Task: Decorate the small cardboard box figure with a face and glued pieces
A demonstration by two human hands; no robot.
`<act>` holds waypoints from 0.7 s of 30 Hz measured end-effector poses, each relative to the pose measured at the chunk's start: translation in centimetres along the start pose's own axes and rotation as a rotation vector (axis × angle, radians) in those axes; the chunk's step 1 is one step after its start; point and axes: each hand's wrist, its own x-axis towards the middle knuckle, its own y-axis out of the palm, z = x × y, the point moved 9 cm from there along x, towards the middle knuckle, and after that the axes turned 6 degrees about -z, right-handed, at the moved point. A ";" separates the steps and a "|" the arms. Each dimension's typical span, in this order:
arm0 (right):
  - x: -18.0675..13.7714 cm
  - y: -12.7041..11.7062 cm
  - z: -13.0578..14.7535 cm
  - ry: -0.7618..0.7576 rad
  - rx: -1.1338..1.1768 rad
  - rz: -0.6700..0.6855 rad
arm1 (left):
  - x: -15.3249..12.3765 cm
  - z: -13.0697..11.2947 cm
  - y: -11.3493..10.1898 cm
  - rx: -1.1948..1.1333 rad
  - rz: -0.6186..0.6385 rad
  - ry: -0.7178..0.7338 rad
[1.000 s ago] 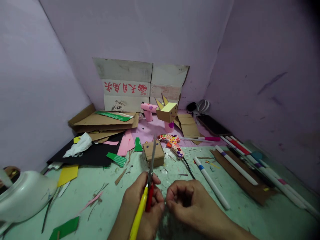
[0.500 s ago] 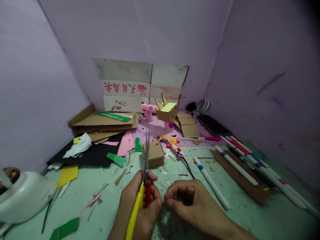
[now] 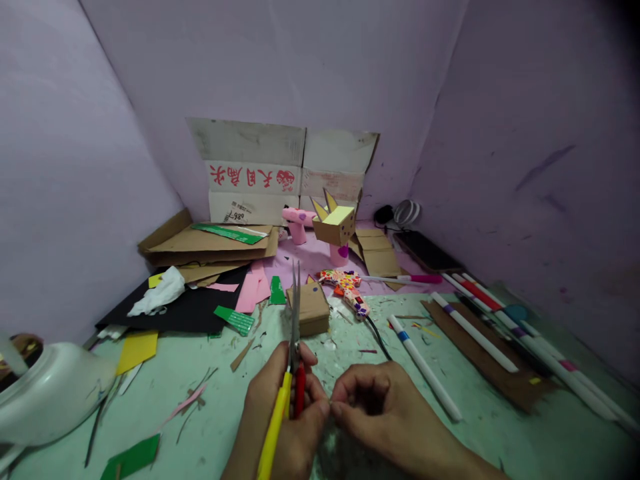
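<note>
My left hand (image 3: pixel 280 413) is closed around a pair of scissors (image 3: pixel 289 373) with one yellow and one red handle; the blades point up and away, almost together. My right hand (image 3: pixel 385 413) is curled in a pinch right beside the left, fingertips touching near the scissor handles; what it pinches is too small to make out. Just beyond the blade tips sits a small brown cardboard box (image 3: pixel 311 308).
A green mat (image 3: pixel 200 373) carries paper scraps and several marker pens (image 3: pixel 424 367) at right. A patterned glue gun (image 3: pixel 347 288), a cardboard animal figure (image 3: pixel 334 227), flattened cardboard (image 3: pixel 210 243), black paper (image 3: pixel 185 308) and a phone (image 3: pixel 425 248) lie behind. A white container (image 3: pixel 47 393) stands at left.
The scissor blades swung from leaning right to pointing nearly straight up. My right hand's fingertips closed in against the left hand.
</note>
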 end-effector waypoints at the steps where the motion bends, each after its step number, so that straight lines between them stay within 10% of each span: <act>1: 0.0 0.0 0.0 0.004 0.011 -0.001 | -0.1 -0.2 0.1 0.005 0.011 0.008; 13: 1.0 -4.2 0.9 -0.037 0.238 -0.149 | -1.2 -2.8 0.0 0.650 0.030 0.643; 21: 1.0 -5.5 2.0 -0.258 0.333 -0.162 | 0.5 2.0 1.4 0.977 0.216 0.579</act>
